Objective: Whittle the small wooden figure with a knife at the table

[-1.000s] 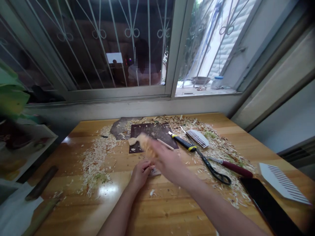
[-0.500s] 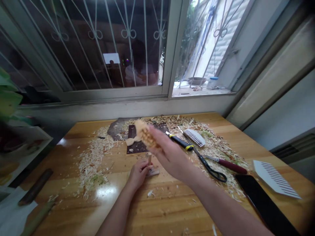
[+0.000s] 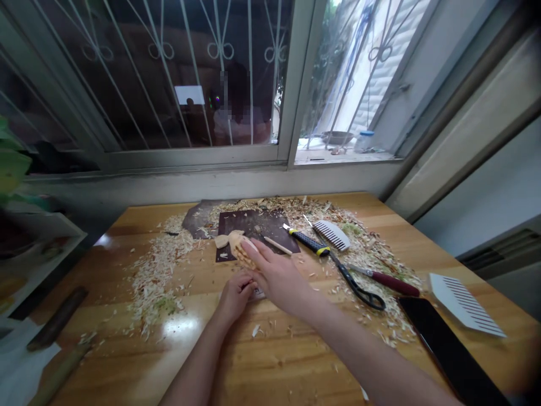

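Note:
My right hand point(image 3: 281, 276) is wrapped over a pale carved wooden piece point(image 3: 240, 251) with a notched, bumpy surface. It holds the piece tilted, low above the table and right by my left hand. My left hand point(image 3: 234, 296) is closed, fingertips pinched at a small flat block point(image 3: 258, 294) on the tabletop. The slim wooden peg that stood in these fingers is hidden behind the right hand and the carving. Just beyond lies a small pale wooden piece point(image 3: 222, 241) on a dark mat point(image 3: 249, 219). A thin wooden stick point(image 3: 278, 245) rests across the mat's right part.
Wood shavings point(image 3: 156, 276) ring the work area. To the right lie a yellow-black cutter point(image 3: 310, 242), black-handled scissors point(image 3: 355, 287), a red-handled tool point(image 3: 395, 283), white combs point(image 3: 332, 234), and a phone point(image 3: 452, 349). Dark sticks point(image 3: 59, 318) lie at left; a barred window point(image 3: 203, 158) stands behind.
My right hand has come down and slightly left with the carved piece, towards my left hand. The upright peg is now covered, while the stick on the mat has come into sight.

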Available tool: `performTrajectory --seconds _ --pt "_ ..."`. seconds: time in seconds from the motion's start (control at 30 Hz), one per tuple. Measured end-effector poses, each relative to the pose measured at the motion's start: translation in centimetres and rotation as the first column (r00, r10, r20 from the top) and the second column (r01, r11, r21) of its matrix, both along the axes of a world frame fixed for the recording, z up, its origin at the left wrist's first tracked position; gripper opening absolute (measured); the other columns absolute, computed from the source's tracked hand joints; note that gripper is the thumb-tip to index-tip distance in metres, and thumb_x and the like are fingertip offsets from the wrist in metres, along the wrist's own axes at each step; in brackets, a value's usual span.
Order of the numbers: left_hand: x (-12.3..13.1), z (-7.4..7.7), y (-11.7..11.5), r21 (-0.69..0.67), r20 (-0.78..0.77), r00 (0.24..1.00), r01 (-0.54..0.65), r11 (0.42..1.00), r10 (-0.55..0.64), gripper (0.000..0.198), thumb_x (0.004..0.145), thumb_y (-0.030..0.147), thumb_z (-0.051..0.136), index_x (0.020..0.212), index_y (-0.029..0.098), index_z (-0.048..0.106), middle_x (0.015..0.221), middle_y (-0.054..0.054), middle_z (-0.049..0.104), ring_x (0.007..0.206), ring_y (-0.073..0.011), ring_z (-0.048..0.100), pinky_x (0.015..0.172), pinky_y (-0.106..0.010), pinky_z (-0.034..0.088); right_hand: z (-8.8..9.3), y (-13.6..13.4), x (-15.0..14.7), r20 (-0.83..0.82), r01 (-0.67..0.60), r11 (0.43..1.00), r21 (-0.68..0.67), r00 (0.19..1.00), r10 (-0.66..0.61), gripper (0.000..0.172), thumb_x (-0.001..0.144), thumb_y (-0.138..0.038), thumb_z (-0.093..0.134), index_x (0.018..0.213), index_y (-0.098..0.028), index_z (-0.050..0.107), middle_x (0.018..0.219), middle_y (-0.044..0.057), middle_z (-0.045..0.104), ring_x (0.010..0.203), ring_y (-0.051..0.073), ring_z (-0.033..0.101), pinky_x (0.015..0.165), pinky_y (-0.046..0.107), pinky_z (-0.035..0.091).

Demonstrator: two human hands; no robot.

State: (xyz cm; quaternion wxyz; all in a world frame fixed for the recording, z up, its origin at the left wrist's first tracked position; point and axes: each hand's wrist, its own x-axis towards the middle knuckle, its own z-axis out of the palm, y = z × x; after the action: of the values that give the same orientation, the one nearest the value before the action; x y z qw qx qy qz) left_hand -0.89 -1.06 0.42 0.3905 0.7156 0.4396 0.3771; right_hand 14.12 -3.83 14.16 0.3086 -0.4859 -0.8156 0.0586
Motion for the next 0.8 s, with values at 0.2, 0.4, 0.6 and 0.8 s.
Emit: performTrajectory --seconds 0.2,0.4,0.6,0.8 --pt "-0.1 -0.1 0.0 -0.001 -0.026 1.0 0.017 1.0 -0.017 0.023 0.081 0.033 0.05 0.077 0.017 0.067 0.076 -0.002 0.063 0.076 -0.017 0.055 0.07 -0.027 0.041 1.0 0.1 0.2 -0.28 0.005 0.995 0.1 0.96 0.023 0.05 0.09 -0.023 0.034 0.139 -0.026 0.023 0.139 0.004 0.037 0.122 0.019 0.041 0.099 0.036 0.037" --pt "0.0 0.4 0.0 0.003 -0.009 0.999 0.035 0.999 -0.035 0.023 0.081 0.031 0.05 0.075 0.018 0.067 0.077 -0.003 0.064 0.078 -0.0174 0.055 0.073 -0.027 0.041 0.1 0.5 1.0 -0.031 -0.027 0.986 -0.167 0.999 0.022 0.048 0.086 -0.026 0.046 0.133 -0.028 0.037 0.126 0.006 0.051 0.111 0.023 0.052 0.088 0.036 0.045" --pt "-0.2 -0.1 0.0 -0.007 -0.016 0.999 -0.03 1.0 0.03 0.02 0.079 0.028 0.051 0.074 0.018 0.067 0.075 -0.003 0.065 0.075 -0.0175 0.056 0.07 -0.027 0.041 -0.8 -0.4 0.1 -0.168 0.051 0.998 0.042 0.985 -0.043 0.043 0.091 -0.022 0.033 0.133 -0.03 0.036 0.125 0.006 0.051 0.106 0.02 0.054 0.088 0.037 0.044" --pt "-0.3 -0.1 0.1 0.011 -0.007 1.0 -0.018 1.0 0.018 0.022 0.08 0.03 0.05 0.073 0.018 0.067 0.074 -0.003 0.066 0.074 -0.0174 0.056 0.071 -0.027 0.042 -3.5 -0.3 0.3 -0.143 0.011 0.987 -0.158 0.989 -0.034 0.048 0.089 -0.025 0.039 0.136 -0.024 0.029 0.133 0.009 0.042 0.116 0.019 0.045 0.094 0.034 0.04"
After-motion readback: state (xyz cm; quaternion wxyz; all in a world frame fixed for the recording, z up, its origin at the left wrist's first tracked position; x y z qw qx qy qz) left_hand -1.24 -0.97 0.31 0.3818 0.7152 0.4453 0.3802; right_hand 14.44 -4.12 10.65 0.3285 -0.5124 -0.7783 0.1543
